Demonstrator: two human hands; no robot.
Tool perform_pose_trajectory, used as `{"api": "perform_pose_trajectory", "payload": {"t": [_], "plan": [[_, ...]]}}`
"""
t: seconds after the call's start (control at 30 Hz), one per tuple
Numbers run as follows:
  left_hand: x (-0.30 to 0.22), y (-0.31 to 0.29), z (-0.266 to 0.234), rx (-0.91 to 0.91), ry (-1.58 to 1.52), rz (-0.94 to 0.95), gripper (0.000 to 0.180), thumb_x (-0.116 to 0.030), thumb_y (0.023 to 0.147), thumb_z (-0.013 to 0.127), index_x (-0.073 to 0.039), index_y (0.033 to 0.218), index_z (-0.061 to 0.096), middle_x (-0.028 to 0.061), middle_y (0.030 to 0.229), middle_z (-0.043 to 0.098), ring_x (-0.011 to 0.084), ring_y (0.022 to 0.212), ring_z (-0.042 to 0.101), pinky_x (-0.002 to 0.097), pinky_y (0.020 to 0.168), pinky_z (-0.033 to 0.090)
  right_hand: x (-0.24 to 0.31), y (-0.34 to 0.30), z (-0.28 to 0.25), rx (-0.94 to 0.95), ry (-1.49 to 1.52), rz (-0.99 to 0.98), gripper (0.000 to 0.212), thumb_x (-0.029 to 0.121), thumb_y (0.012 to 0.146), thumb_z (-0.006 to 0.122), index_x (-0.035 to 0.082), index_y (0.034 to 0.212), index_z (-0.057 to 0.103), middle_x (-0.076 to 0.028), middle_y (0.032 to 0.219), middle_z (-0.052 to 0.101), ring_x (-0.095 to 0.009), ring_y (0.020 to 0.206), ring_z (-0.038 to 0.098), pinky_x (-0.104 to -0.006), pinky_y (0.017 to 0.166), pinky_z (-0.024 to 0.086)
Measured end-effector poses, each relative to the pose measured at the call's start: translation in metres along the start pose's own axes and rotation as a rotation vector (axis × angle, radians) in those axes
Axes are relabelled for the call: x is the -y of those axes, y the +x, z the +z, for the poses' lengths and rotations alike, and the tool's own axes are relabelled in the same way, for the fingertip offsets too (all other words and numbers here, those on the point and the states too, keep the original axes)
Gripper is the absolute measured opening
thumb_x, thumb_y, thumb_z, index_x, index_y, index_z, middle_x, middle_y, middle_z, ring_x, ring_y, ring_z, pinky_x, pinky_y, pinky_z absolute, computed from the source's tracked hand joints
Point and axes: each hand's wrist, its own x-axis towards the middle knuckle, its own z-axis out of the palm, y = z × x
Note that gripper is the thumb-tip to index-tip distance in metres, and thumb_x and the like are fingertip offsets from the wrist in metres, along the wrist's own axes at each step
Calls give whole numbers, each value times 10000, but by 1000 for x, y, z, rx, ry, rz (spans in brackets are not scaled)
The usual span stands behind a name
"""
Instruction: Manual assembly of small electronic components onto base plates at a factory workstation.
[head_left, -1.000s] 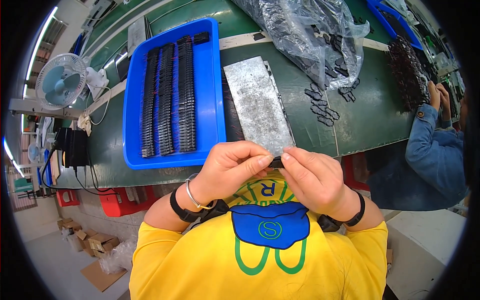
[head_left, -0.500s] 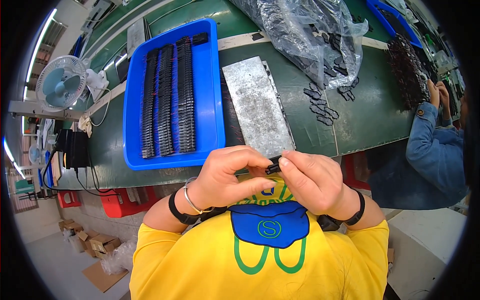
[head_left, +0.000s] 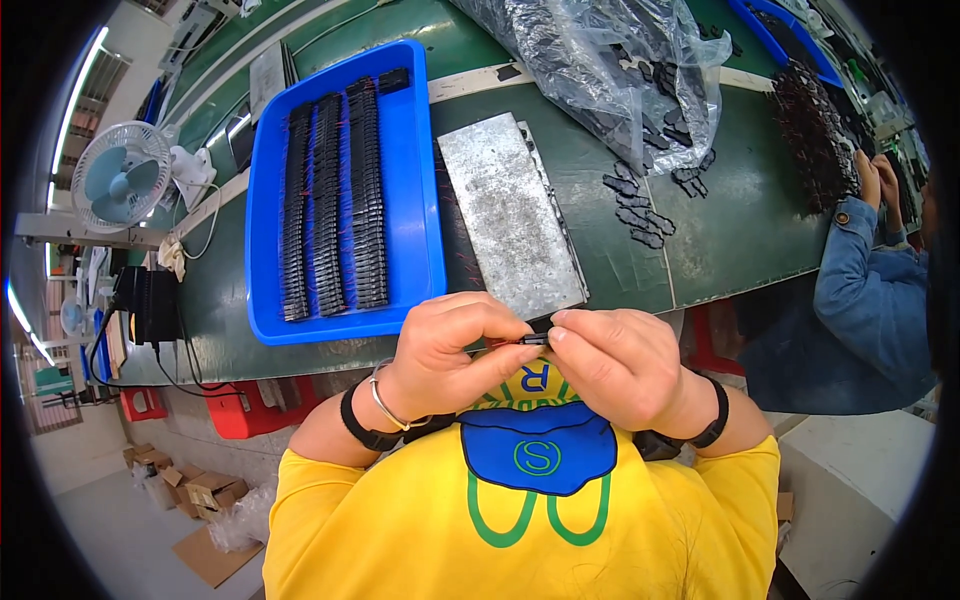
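Observation:
Close to my chest, at the near edge of the table, both hands hold a small black plastic part (head_left: 535,339) with thin red wires on its left side. My left hand (head_left: 452,350) is closed, thumb and forefinger pinching the part's left end. Pinched at the other end is my right hand (head_left: 625,368), its curled fingers covering much of the part. Just beyond the hands lies a worn metal plate (head_left: 512,215). Left of the plate stands a blue tray (head_left: 432,200) holding three long rows of similar black parts (head_left: 368,200) with thin wires.
A clear plastic bag (head_left: 600,70) of flat black pieces lies at the far side, several loose pieces (head_left: 640,210) spilled beside it. A white fan (head_left: 122,177) and a black box with cords (head_left: 150,300) are at left. A co-worker's sleeve (head_left: 865,270) shows at right, beside heaped wired parts (head_left: 812,140).
The black part has turned to lie more level between my fingers, and red wires now show. My left thumb has closed in on it.

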Motion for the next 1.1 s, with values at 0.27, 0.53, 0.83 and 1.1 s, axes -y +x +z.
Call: {"api": "perform_pose_trajectory", "payload": {"t": [0.27,0.53,0.83,1.1], "plan": [[8,-3,-2,-65,-103,-16,135,-22,738,769,-10,830,670,86,761,675,172,673,647,252,591,494,-4,-1,2,-56,205,216,332,-2,686,740,-13,997,625,-122,833,643,-246,657,644,-321,559,535],[10,-4,-3,11,-167,-61,124,7,763,745,28,850,660,118,801,667,159,691,618,239,603,470,-7,-2,4,-33,159,42,276,16,709,720,-30,961,618,-106,767,635,-220,614,635,-295,514,516],[13,-5,-3,45,-267,-117,119,-9,768,741,22,849,660,112,795,662,161,707,621,249,615,472,-6,-3,5,-19,133,25,253,20,724,718,-34,948,615,-104,748,631,-212,608,634,-302,502,510],[9,2,-2,67,53,157,118,-39,753,723,-7,833,642,101,759,644,231,641,607,298,589,467,-2,-3,0,80,469,409,349,72,704,792,-12,996,619,-121,781,660,-248,629,651,-292,553,511]]}}
